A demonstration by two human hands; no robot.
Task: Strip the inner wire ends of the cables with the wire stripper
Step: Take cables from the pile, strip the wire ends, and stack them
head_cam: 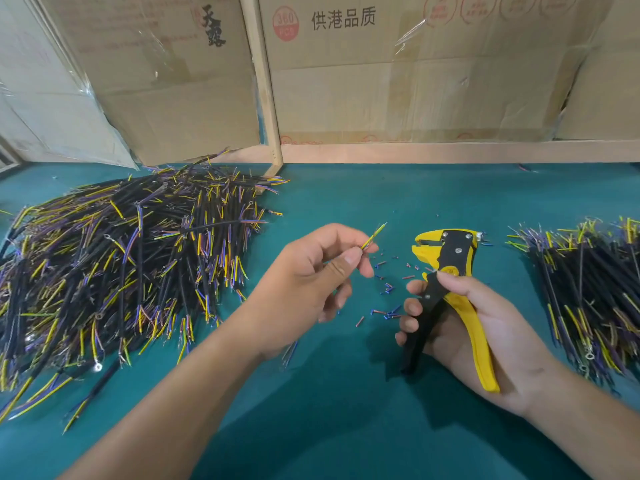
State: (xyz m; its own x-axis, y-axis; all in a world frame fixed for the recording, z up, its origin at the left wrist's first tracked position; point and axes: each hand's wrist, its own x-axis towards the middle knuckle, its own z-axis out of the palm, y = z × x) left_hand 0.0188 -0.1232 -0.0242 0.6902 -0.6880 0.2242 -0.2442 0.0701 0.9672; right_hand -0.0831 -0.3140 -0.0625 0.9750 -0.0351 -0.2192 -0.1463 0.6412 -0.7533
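My left hand (311, 285) pinches a yellow-green inner wire (374, 236) between thumb and forefinger, its tip pointing up and to the right. The rest of that cable runs under the hand, and its far ends (290, 353) show below the wrist. My right hand (485, 327) grips the yellow and black wire stripper (446, 271) by its handles, with the jaws pointing up and left. A gap lies between the wire tip and the stripper's jaws.
A large heap of black cables (114, 271) with coloured inner wires covers the left of the green table (346, 410). A smaller pile of cables (595, 292) lies at the right. Bits of stripped insulation (384, 296) litter the middle. Cardboard boxes (398, 71) stand behind.
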